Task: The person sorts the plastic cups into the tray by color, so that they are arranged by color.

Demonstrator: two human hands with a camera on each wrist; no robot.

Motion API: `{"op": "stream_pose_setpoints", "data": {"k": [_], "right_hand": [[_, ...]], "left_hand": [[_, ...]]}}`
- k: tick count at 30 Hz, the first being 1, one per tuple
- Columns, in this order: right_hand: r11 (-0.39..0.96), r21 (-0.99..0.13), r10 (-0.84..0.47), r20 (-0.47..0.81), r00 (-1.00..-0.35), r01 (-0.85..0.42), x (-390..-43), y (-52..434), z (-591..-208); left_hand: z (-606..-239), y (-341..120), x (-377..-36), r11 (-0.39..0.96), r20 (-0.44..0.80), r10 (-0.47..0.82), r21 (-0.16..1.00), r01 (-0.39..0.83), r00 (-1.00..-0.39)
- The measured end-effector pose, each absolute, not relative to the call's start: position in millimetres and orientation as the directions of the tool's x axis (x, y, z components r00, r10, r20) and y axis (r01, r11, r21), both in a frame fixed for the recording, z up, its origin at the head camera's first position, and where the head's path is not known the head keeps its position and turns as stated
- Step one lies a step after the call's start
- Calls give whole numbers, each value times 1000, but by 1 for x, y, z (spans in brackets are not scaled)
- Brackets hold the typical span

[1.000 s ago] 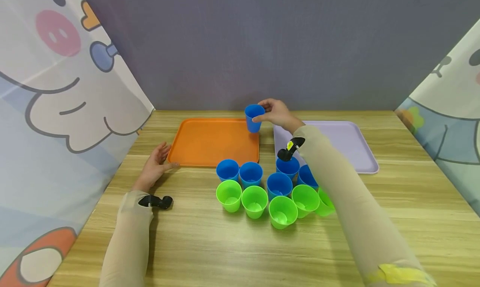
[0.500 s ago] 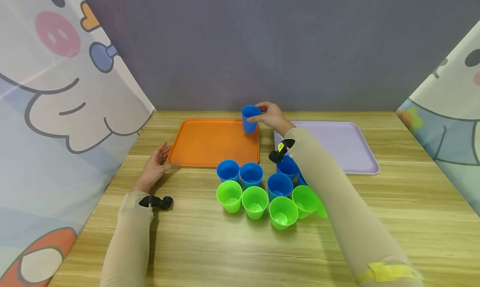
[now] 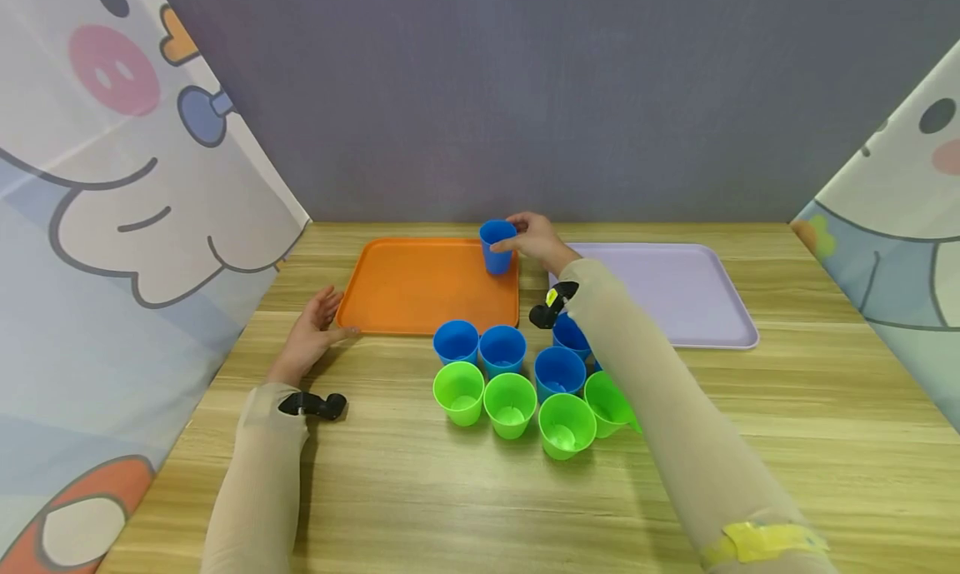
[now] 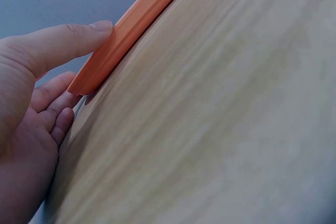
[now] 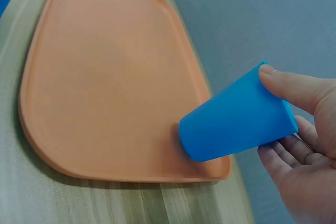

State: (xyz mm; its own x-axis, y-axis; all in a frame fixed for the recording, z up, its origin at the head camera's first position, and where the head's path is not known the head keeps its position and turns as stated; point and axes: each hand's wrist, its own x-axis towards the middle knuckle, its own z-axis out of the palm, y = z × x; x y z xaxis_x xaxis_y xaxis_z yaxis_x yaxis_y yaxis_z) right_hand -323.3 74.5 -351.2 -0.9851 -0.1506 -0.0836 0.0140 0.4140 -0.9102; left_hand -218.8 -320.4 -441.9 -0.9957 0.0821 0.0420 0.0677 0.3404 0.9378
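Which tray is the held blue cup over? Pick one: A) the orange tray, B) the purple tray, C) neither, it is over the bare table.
A: the right hand holds the blue cup at the far right corner of the orange tray; the right wrist view shows its base on that tray.

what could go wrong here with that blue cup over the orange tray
The blue cup sits in the right hand pinched only at the rim, so that grip might slip. It hangs over the far right corner of the orange tray, close to the rim, and could land on the edge and tip. The right forearm also crosses above the cluster of cups and may knock one over.
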Motion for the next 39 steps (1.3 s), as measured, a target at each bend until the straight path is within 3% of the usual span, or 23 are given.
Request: {"op": "stream_pose_setpoints", "data": {"k": [20,28,39], "right_hand": [[374,-926,-218,-142,-966,51,-322,73,-355],[375,-925,-221,-149,-964,57,-321,73,-353],[465,-885,-239,-146,-960,18,-322,87,-334]], "left_hand": [[-415,-308,-203,316,38,94,946,66,-995],[-440,-322,-217,339,47,82,938,72,-996],[-441,-320,-217,338,49,81,938,73,-996]]}}
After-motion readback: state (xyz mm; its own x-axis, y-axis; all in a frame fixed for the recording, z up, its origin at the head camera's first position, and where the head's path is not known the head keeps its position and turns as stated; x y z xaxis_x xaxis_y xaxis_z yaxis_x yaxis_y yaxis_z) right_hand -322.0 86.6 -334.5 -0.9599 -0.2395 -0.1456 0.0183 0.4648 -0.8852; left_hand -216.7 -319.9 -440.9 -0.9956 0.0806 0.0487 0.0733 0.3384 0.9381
